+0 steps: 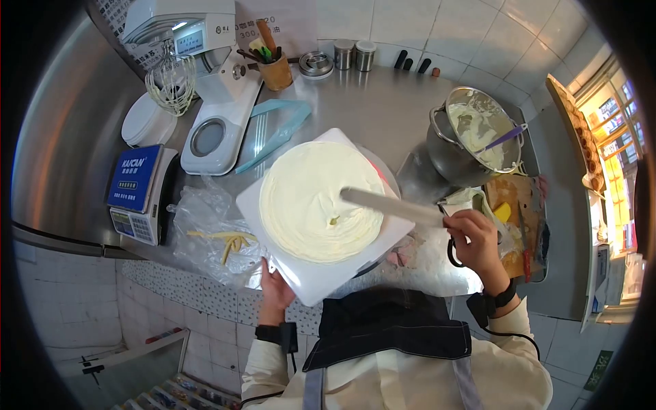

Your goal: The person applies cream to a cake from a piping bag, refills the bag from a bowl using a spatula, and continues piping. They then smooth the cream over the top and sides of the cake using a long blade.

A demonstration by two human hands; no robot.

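A round cake [301, 198] covered in pale cream sits on a white square cake board [307, 287]. The board rests on a round turntable [383, 164], mostly hidden under it. Cream swirls mark the cake's top, with a small greenish-yellow spot near the middle. My left hand [275, 290] is closed at the board's near-left edge, its fingers partly hidden by the board. In my right hand [475, 242] is an icing spatula [393, 206], its blade reaching over the cake's right half. Black scissor-like handles [452, 253] show beside that hand.
At back right stands a metal mixing bowl [444, 150] of cream with a purple-handled spatula [506, 137]. A wooden cutting board [512, 198] holds a red-handled knife [527, 263]. A stand mixer [212, 130], scale [137, 191] and crumpled plastic bag [205, 222] are on the left.
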